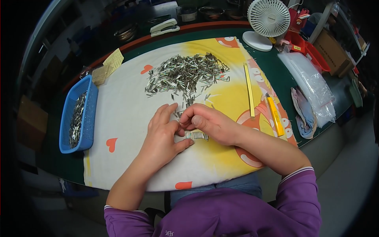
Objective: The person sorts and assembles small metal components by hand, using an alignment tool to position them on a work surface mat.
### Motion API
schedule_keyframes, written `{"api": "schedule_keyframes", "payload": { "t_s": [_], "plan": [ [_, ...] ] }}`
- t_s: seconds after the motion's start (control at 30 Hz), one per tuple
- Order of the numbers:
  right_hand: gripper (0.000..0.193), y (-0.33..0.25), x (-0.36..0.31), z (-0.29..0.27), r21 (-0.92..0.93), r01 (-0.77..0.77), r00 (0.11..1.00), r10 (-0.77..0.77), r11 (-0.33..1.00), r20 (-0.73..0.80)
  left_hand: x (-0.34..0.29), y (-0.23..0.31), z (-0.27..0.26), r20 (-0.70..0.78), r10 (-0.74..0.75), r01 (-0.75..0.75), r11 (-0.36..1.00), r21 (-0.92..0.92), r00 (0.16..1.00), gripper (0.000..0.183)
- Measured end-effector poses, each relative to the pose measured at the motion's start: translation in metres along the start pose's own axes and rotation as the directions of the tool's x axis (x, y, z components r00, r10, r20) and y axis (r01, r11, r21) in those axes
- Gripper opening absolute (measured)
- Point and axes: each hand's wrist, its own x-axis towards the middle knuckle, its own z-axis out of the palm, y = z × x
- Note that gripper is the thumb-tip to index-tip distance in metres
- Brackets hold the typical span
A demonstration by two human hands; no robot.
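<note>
A neat row of short metal pins [196,136] lies side by side on the patterned cloth [126,118] in front of me. My left hand [161,133] rests on its left with fingers apart, its thumb tip at the lower edge of the row. Just above the row, my right hand [213,125] has its fingers curled in and its fingertips close to the left index finger. Whatever those fingertips may hold is hidden. Beyond both hands spreads a loose heap of the same kind of metal pins [185,73], with several strays trailing toward my fingers.
At the left stands a blue plastic basket [91,106] with metal pins inside. A yellow strip [249,91] and a yellow utility knife [275,116] lie at the right. Farther out are a white fan [270,17], a stapler [164,27], clear plastic bags [308,83] and red bins [318,57].
</note>
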Motion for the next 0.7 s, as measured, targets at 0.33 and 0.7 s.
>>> {"api": "schedule_keyframes", "payload": {
  "t_s": [0.33,0.7],
  "plan": [
    [0.071,0.0002,0.0013,-0.0025,0.190,-0.176,0.981,0.156,0.966,0.115,-0.0016,0.0070,-0.0033,-0.017,0.014,-0.012,0.997,0.075,1.000,0.025],
    [0.070,0.0008,0.0034,-0.0075,0.334,-0.330,0.943,0.290,0.883,0.166,-0.0026,0.0078,-0.0036,0.037,0.036,-0.037,0.999,0.017,0.999,0.026]
  ]
}}
